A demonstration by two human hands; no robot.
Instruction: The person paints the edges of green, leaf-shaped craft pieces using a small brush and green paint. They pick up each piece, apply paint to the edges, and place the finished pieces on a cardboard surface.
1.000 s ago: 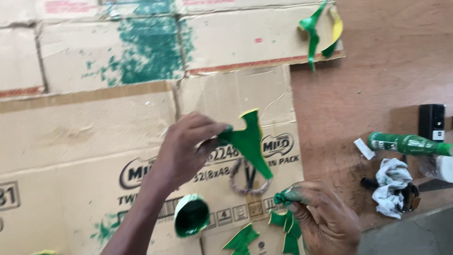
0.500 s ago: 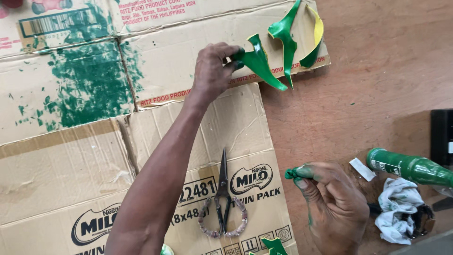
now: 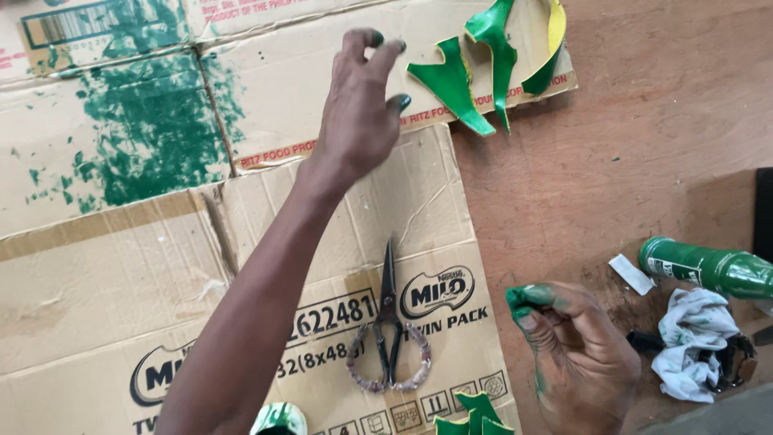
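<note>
Two flattened cardboard boxes (image 3: 241, 242) cover the wooden table (image 3: 644, 185), with scissors (image 3: 389, 322), a green bottle (image 3: 708, 270) and a rag (image 3: 692, 342) lying near, while the left hand (image 3: 358, 105), fingers spread and empty, hovers just beside a curved green-painted piece (image 3: 455, 84) on the cardboard, and the paint-stained right hand (image 3: 576, 354) curls loosely.

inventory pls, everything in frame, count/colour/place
cut pieces: three at the top, green, one yellow inside, on the cardboard edge; more green ones at the bottom edge
scissors: one, dark blades, wrapped handles, on the lower box
cardboard sheets: several, brown, flattened, upper ones stained green
spray can: one, green, lying at right
rag: one, white, crumpled, lower right
white scrap: one, beside the can
table: brown wood
left hand: empty, open, near the top pieces
right hand: curled, green-stained fingertips
</note>
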